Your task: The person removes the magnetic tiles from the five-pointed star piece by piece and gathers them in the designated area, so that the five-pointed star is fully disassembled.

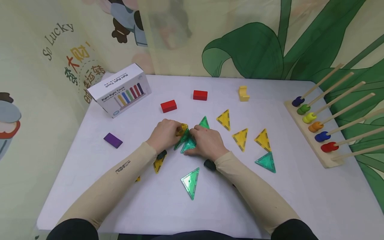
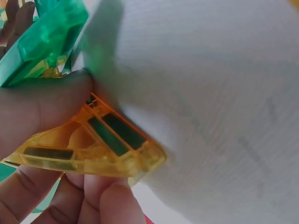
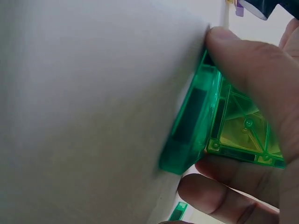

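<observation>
In the left wrist view, a yellow triangular magnetic tile (image 2: 107, 156) sits between the thumb and fingers of my left hand (image 1: 165, 135). A green triangular tile (image 2: 49, 39) leans above that thumb. My right hand (image 1: 208, 141) grips joined green magnetic tiles (image 3: 189, 121), with the thumb on one side and fingers on the other; yellow shows through them in the right wrist view. Both hands meet at this cluster, low over the table. Another green tile (image 1: 204, 122) pokes out behind the right hand. A loose green tile (image 1: 190, 184) lies in front of the hands.
Several yellow triangles (image 1: 241, 139) and a green one (image 1: 266, 162) lie rightward. A yellow triangle (image 1: 158, 165) is partly under the left wrist. Red blocks (image 1: 168, 106), a yellow block (image 1: 243, 94), a purple block (image 1: 113, 140), a white box (image 1: 126, 91) and a wooden peg rack (image 1: 312, 136) stand around.
</observation>
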Demonstrator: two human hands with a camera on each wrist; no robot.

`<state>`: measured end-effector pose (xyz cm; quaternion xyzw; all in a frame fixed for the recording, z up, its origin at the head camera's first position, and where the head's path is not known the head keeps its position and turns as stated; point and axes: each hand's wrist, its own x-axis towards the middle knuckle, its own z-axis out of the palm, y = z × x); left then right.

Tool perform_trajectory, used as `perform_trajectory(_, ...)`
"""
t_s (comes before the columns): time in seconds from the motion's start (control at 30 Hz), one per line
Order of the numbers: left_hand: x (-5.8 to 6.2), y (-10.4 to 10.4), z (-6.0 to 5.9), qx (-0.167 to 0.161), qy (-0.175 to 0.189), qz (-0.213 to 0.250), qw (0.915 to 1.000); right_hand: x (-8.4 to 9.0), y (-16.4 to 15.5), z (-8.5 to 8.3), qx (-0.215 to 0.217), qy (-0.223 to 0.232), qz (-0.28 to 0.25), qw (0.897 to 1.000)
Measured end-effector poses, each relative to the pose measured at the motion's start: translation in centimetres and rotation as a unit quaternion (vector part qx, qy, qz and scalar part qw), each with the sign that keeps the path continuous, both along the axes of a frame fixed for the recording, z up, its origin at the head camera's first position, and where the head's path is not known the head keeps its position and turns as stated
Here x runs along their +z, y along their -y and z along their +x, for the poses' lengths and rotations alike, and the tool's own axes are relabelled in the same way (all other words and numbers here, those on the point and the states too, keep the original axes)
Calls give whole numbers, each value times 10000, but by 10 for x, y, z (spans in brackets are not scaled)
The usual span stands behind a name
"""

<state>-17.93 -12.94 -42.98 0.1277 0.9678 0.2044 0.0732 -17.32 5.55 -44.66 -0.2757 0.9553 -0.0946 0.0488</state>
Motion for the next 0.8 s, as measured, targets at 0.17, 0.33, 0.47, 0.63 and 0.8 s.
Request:
perform_trajectory(0.17, 0, 2, 2, 149, -36, -100, 9998, -3, 0, 2, 37, -89, -10, 10000)
perform_trajectory(0.33, 2, 5, 12, 587, -264, -228, 9977, -4, 2, 1, -5, -15, -63, 10000)
perform_trajectory(0.47, 4, 6, 19, 520, -460, 18, 9976, -3, 2, -1, -163, 154, -123, 9997)
perform_trajectory(0.63, 7, 6, 26, 356, -300, 356, 9983, 0, 3, -2, -348, 594, -326, 9971)
perform_trajectory(0.8, 5, 1, 29, 86, -70, 371, 9992, 3, 4, -4, -545, 1122, -565, 9906)
